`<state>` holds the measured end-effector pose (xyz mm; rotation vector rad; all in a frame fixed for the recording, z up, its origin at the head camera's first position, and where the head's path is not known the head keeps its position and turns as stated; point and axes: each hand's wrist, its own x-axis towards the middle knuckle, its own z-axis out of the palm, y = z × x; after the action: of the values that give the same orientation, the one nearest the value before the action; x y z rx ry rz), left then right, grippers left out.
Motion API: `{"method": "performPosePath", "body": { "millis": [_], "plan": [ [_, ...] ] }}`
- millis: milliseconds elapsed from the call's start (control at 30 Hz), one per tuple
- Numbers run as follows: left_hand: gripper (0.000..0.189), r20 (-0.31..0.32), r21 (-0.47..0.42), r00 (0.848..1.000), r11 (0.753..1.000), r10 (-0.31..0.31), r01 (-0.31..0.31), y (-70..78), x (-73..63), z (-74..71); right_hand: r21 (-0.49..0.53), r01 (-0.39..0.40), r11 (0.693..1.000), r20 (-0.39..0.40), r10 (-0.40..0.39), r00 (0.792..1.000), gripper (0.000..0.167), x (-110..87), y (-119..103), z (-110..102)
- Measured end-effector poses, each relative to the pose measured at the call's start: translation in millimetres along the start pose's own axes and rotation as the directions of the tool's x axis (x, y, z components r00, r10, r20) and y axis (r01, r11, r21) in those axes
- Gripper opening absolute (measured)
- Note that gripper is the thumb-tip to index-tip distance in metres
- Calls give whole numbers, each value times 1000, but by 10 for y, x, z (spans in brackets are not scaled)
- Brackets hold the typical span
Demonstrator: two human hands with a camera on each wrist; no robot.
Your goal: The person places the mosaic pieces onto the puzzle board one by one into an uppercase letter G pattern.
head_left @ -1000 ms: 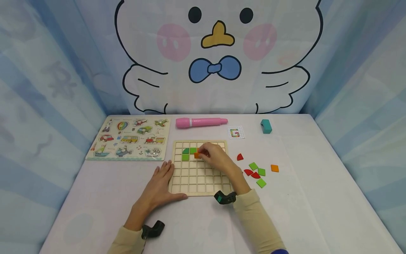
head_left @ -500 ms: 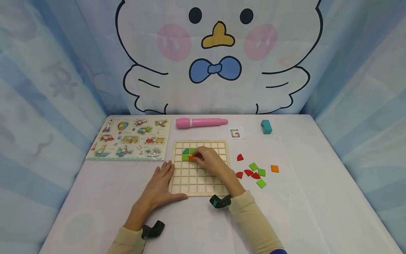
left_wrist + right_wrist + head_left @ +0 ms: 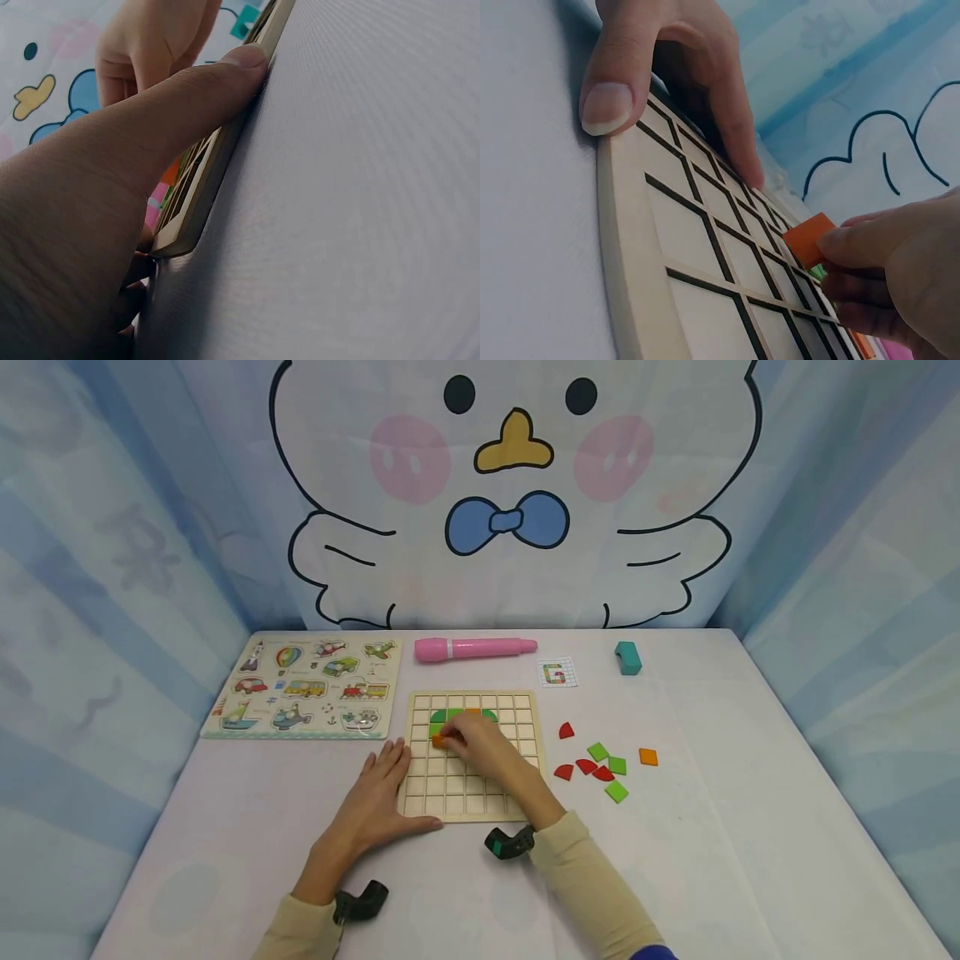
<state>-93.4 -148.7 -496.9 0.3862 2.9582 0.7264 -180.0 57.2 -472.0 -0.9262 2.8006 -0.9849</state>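
A wooden grid board (image 3: 457, 806) lies before me in the head view. My left hand (image 3: 371, 802) rests against its left and near edges, fingers spread and thumb along the front. Between right thumb and fingers I pinch an orange square tile (image 3: 808, 238), tilted over the board in the right wrist view. The right hand (image 3: 487, 750) hangs above the board's upper left part. A dark green quarter-round tile (image 3: 437, 717), green square tiles and another orange tile (image 3: 472, 712) sit in the grid, partly covered by the hand. A second dark green quarter-round (image 3: 490, 716) shows beyond the knuckles.
Right of the board lie red quarter-round tiles (image 3: 566, 730), green square tiles (image 3: 597, 751) and an orange tile (image 3: 648, 757). Behind are a pattern card (image 3: 557, 672), a pink pen-shaped object (image 3: 476, 648) and a teal block (image 3: 628, 658). A vehicle picture puzzle (image 3: 303, 689) lies left.
My right hand has shifted left and toward me with the orange square tile, now by the cells below the left green square. The left hand has stayed in place.
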Motion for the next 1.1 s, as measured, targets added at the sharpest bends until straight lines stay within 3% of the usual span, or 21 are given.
{"method": "performPosePath", "body": {
  "millis": [1100],
  "plan": [
    [122,18,8,1000,1000,1,-1,-6,9,-1,-123,36,992,11,-35,999,19,-29,-14,61]
  ]
}}
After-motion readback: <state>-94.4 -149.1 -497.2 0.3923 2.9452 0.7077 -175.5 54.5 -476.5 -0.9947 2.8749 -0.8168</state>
